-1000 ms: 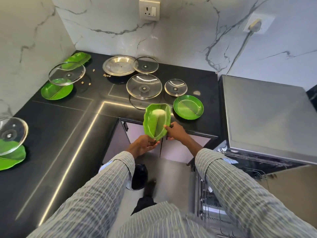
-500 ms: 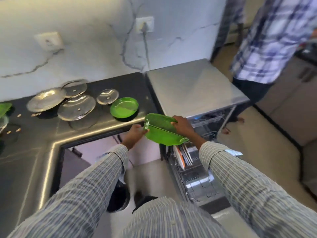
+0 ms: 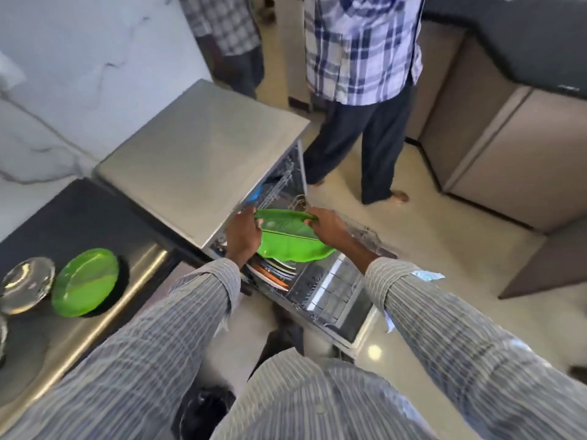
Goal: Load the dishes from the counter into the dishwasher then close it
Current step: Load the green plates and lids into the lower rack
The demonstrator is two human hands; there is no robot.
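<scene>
Over the open dishwasher rack (image 3: 330, 290), green leaf-shaped plate (image 3: 290, 241) between both hands (gripping opposite edges)

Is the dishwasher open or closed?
Open. The dishwasher has its lower rack pulled out, with plates standing in it.

Single head-worn wide-angle view, looking forward and steeply down from close above the open dishwasher (image 3: 317, 281) and adjoining counter (image 3: 95, 217).
</scene>
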